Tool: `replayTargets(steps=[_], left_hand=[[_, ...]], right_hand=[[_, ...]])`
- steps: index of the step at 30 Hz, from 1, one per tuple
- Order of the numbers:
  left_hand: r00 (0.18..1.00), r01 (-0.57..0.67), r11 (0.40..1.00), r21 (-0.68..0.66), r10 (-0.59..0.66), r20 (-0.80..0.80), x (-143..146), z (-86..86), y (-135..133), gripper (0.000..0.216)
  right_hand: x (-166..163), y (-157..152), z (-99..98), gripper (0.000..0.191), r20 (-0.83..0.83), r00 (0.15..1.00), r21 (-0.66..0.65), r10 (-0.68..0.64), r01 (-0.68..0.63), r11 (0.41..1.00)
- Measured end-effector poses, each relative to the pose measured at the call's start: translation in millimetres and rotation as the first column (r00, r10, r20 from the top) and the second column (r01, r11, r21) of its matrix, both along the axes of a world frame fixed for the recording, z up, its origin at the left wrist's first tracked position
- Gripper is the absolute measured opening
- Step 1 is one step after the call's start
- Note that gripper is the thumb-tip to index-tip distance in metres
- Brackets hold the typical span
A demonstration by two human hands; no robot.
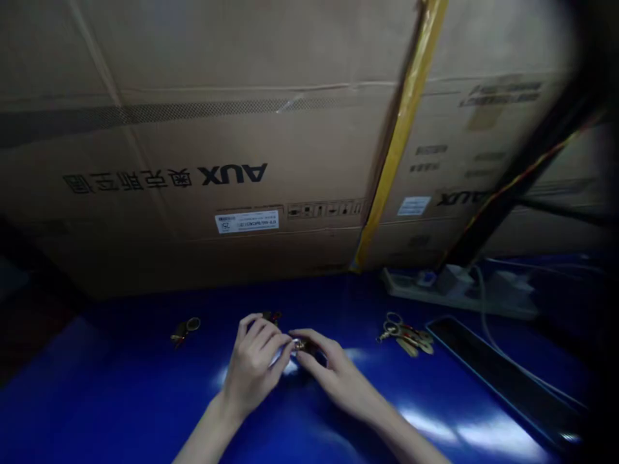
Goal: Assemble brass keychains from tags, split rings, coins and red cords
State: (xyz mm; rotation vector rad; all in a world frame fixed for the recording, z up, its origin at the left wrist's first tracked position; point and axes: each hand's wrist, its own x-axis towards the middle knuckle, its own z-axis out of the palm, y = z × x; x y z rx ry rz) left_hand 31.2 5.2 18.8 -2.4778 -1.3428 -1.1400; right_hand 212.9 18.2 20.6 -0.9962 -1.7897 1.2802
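My left hand [256,364] and my right hand [333,370] meet over the blue table. Between their fingertips they pinch a small shiny metal key ring [298,345]. Something dark hangs from it under my right fingers, mostly hidden. Just behind the left fingers a small dark and red piece [275,317] shows in part. Off to the left lies a keychain [186,330] with a round ring and a dark, reddish part. A bunch of keys on rings [409,336] rests to the right, apart from both hands.
A dark phone-like device [503,380] with a light-blue edge lies on the blue table [120,399] at right. Behind it sits a white power strip [459,290] with plugs and a cable. Large cardboard boxes [290,148] stand along the back, with yellow tape [396,135].
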Motion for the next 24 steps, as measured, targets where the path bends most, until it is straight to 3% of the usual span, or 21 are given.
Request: replayTargets(steps=[4,11,17,21,24], left_hand=[[0.990,0.024,0.990,-0.141,-0.004,0.142,1.7,2.0,-1.5,0.011],[0.973,0.104,0.960,-0.260,-0.043,0.229,3.9,6.4,-4.9,0.011],[0.933,0.095,0.920,-0.379,0.051,0.357,1.8,7.6,-6.0,0.017],[0.893,0.111,0.861,-0.497,0.133,0.430,3.0,3.9,-5.8,0.020],[0.869,0.160,0.819,-0.550,0.147,0.472,5.3,3.7,-6.6,0.022]], right_hand=[[-1.0,-0.8,2.9,0.025,-0.015,1.000,-0.023,-0.005,0.005,1.000],[-0.7,1.1,-1.0,0.021,-0.056,0.996,-0.077,0.067,-0.071,0.995],[2.2,-1.4,6.3,0.026,0.017,0.991,-0.158,0.134,-0.129,0.979],[7.5,-0.2,10.7,0.027,0.013,0.981,-0.248,0.196,-0.186,0.951],[10.5,-0.3,8.6,0.029,0.018,0.982,-0.204,0.187,-0.180,0.962]])
